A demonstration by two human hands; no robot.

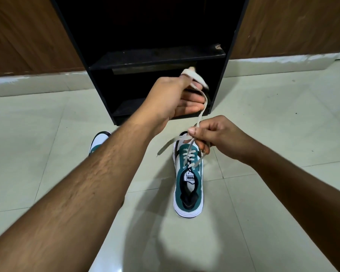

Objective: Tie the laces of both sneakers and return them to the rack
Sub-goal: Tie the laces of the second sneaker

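A green, white and black sneaker stands on the floor tiles, toe pointing toward the black rack. Its off-white lace runs up from the eyelets. My left hand is raised over the toe, with one lace end wrapped around its fingers and pulled taut. My right hand pinches the lace just above the tongue; a loose lace end hangs to the left. The second sneaker lies to the left, mostly hidden behind my left forearm.
The black rack stands against the wall with open, dark shelves and no shoes visible on them. Wooden panels flank it on both sides. Pale floor tiles stretch around the sneakers.
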